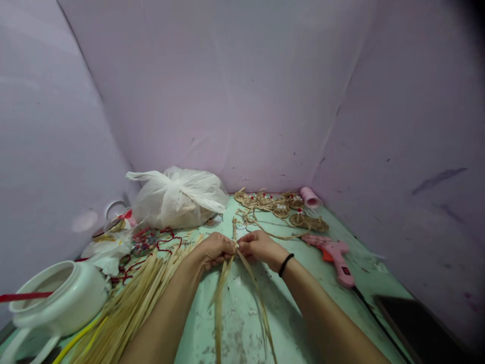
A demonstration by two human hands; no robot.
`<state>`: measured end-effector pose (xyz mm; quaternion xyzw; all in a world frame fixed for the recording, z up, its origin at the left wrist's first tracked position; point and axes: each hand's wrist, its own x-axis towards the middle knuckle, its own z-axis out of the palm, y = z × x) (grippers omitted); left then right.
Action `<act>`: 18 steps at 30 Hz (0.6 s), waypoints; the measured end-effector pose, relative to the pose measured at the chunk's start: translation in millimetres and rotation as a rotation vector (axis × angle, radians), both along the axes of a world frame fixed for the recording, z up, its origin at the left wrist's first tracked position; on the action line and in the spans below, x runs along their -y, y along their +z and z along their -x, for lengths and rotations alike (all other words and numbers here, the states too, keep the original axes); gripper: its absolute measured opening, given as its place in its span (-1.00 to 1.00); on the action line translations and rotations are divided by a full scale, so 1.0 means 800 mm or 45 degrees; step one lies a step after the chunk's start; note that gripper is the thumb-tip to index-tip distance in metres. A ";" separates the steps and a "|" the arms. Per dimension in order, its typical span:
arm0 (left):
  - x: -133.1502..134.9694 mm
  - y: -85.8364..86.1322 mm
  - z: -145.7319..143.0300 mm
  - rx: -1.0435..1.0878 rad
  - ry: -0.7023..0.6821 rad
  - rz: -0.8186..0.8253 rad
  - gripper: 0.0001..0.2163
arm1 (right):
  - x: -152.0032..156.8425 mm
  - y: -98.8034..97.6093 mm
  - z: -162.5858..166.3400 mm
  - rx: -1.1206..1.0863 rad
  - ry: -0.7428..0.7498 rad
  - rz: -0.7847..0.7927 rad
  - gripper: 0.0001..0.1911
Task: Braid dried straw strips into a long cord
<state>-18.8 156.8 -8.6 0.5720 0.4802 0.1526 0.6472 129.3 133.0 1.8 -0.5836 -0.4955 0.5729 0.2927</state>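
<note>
Strands (219, 308) seemingly pinched between both hands (217, 248) (263, 247).

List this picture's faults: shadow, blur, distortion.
Head view: the right forearm appears to cast a soft shadow on the green table; head view: the dark flat object at lower right looks blurred; head view: the upper right corner falls to black; head view: leaning walls suggest wide-angle distortion.

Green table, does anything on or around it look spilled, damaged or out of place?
A few things look untidy. Red yarn lies in loose, tangled loops beside the straw, dark stains blotch the table's near part, and the right wall bears a dark smear. I see no obvious spill or breakage.
</note>
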 end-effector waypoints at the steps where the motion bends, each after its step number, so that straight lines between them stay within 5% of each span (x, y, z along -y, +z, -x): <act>1: 0.000 0.000 0.000 -0.004 0.002 -0.003 -0.83 | 0.003 0.000 0.004 -0.102 0.028 0.083 -0.87; 4: 0.000 -0.001 0.000 -0.002 -0.007 -0.020 -0.86 | 0.009 -0.001 0.014 -0.218 0.044 0.184 -0.81; 11: 0.002 0.008 -0.003 -0.255 -0.050 -0.143 -0.93 | 0.002 -0.016 0.011 0.158 -0.058 0.043 -0.83; 18: 0.021 0.038 -0.014 -0.874 -0.025 -0.512 -0.95 | -0.001 -0.024 0.005 -0.140 0.043 0.167 -0.87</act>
